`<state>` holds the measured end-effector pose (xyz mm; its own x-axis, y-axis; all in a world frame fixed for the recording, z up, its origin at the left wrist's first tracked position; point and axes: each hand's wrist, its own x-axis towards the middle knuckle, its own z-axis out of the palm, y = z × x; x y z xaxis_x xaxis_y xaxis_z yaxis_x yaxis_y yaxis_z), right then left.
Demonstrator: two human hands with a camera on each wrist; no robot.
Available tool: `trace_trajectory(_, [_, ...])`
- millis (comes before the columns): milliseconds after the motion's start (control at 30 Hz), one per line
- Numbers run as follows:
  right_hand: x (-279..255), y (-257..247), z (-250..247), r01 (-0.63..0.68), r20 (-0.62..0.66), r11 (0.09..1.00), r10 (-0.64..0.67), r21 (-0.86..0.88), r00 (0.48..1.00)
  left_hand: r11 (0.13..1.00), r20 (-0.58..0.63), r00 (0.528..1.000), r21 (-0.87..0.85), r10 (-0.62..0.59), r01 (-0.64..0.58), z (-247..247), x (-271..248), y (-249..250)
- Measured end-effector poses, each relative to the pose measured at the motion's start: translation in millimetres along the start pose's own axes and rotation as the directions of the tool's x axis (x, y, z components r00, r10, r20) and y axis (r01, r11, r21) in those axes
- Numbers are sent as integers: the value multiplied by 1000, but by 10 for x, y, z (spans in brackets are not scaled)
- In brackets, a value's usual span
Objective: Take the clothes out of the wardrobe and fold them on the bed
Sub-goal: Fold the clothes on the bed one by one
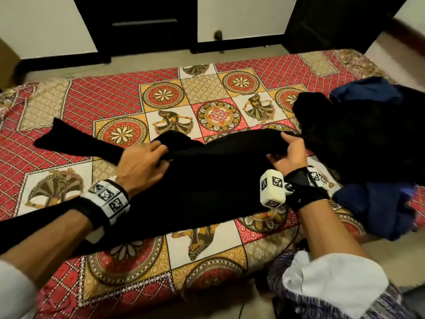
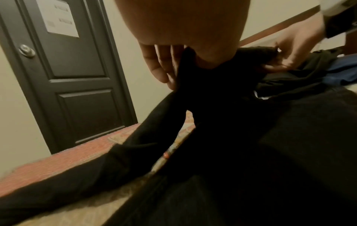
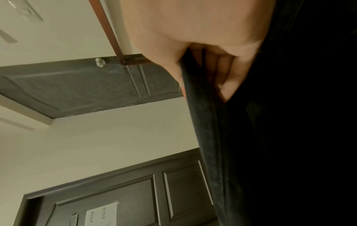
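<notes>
A black long-sleeved garment (image 1: pixel 207 180) lies spread across the patterned bed (image 1: pixel 115 97), one sleeve stretched out to the left. My left hand (image 1: pixel 147 162) grips a bunched fold of its upper edge, and the left wrist view shows my fingers (image 2: pixel 160 67) curled round the black cloth (image 2: pixel 222 122). My right hand (image 1: pixel 289 153) pinches the same edge further right, lifted a little off the bed. The right wrist view shows my fingers (image 3: pixel 222 71) closed on the black fabric (image 3: pixel 289 137).
A heap of black clothes (image 1: pixel 358 134) and dark blue clothes (image 1: pixel 377 208) lies at the bed's right end. Beyond the bed's far edge is a strip of floor, then dark doors (image 1: pixel 147 26) and pale walls. A cable (image 1: pixel 292 240) hangs by my right side.
</notes>
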<state>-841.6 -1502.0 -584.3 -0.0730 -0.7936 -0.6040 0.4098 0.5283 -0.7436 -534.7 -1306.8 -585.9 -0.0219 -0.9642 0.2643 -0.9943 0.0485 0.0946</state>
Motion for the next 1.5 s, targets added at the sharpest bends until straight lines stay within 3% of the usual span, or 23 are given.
trace_trajectory(100, [-106, 54, -180, -65, -75, 997, 63, -34, 995, 1000, -118, 993, -24, 8, -11, -246, 37, 10])
trace_trajectory(167, [-107, 125, -317, -112, -143, 989, 97, -95, 985, 993, -83, 991, -45, 103, -107, -331, -45, 137])
trace_trajectory(267, [-91, 237, -528, -118, -172, 966, 79, -232, 982, 967, 110, 965, -127, 236, -222, -244, -390, 364])
trace_trajectory(367, [-97, 326, -706, -110, -194, 929, 42, -354, 980, 980, 381, 902, -91, 200, -179, 50, -836, 453])
trace_trajectory(433, [-58, 371, -788, -94, -220, 904, 0, -417, 976, 990, 478, 869, -12, 129, -141, 229, -1039, 427])
trace_trajectory(533, [-198, 324, -785, -63, -306, 864, -108, -500, 946, 988, 438, 896, 89, 72, -122, 286, -1117, 344])
trace_trajectory(633, [-426, 239, -680, 25, -342, 782, -301, -623, 890, 985, 388, 920, 123, 61, -117, 209, -1133, 295])
trace_trajectory(733, [-684, 258, -481, 127, -206, 512, -544, -849, 813, 989, 363, 930, 108, 56, -102, 166, -1224, 282])
trace_trajectory(800, [-804, 391, -308, 322, 54, 302, -649, -897, 759, 999, 297, 955, 31, 4, -14, 153, -1322, 338])
trace_trajectory(867, [-992, 664, -115, 563, 385, 162, -576, -811, 721, 973, 203, 965, -125, -164, 192, 151, -1428, 419])
trace_trajectory(900, [-1082, 841, -53, 663, 542, 113, -483, -740, 687, 928, 167, 945, -201, -282, 312, 157, -1455, 466])
trace_trajectory(967, [-1289, 1281, 81, 806, 787, 20, -200, -592, 583, 813, 131, 855, -266, -501, 517, 167, -1475, 489])
trace_trajectory(1033, [-1469, 1736, 175, 892, 888, -67, 88, -446, 451, 724, 139, 755, -218, -641, 655, 155, -1388, 464])
trace_trajectory(1100, [-1577, 2084, 198, 920, 895, -196, 234, -339, 380, 666, 172, 672, -101, -720, 739, 119, -1209, 384])
trace_trajectory(1167, [-1576, 2274, 167, 908, 917, -330, 212, -257, 337, 616, 192, 601, 29, -776, 787, 112, -1032, 204])
trace_trajectory(1200, [-1567, 2306, 146, 905, 927, -339, 180, -255, 328, 589, 204, 566, 78, -799, 804, 139, -983, 60])
trace_trajectory(1300, [-1468, 2330, 90, 924, 947, -246, 62, -292, 316, 511, 253, 461, 186, -850, 840, 238, -930, -431])
trace_trajectory(1367, [-1434, 2332, 93, 930, 940, -160, 27, -330, 339, 456, 269, 402, 184, -875, 870, 265, -912, -713])
trace_trajectory(1433, [-1439, 2334, 102, 931, 940, -146, 29, -333, 341, 438, 253, 391, 167, -885, 883, 243, -873, -898])
trace_trajectory(1500, [-1415, 2352, 110, 932, 948, -203, 44, -299, 314, 426, 212, 395, 124, -894, 896, 192, -840, -1082])
